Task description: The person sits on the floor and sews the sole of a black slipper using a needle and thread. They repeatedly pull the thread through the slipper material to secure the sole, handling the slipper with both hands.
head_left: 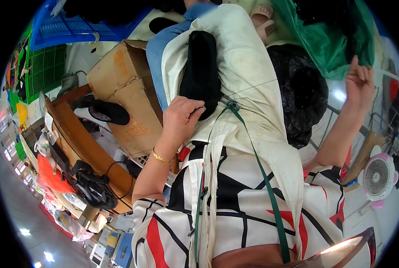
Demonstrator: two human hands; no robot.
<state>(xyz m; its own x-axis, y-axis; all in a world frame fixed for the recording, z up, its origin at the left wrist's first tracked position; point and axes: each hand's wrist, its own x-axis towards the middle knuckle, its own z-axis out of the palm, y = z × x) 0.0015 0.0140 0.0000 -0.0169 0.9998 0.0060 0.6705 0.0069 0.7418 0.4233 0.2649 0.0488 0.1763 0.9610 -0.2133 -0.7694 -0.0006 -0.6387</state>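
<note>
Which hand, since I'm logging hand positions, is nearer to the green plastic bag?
Right. The right hand is beside the lower edge of the green plastic bag; contact is unclear. The left hand is farther away, at the near end of the black shoe.

The left hand (182,119) hid part of the shoe (201,67); the upper edge cut off the green bag (317,51).

The left hand (182,117) sits in front of the torso at the end of a bent arm, fingers curled inward — thumb and index close together in a pinch. The right forearm (346,129) reaches well out to the side, the right hand (359,82) raised — index finger lifted, other fingers partly bent.
</note>
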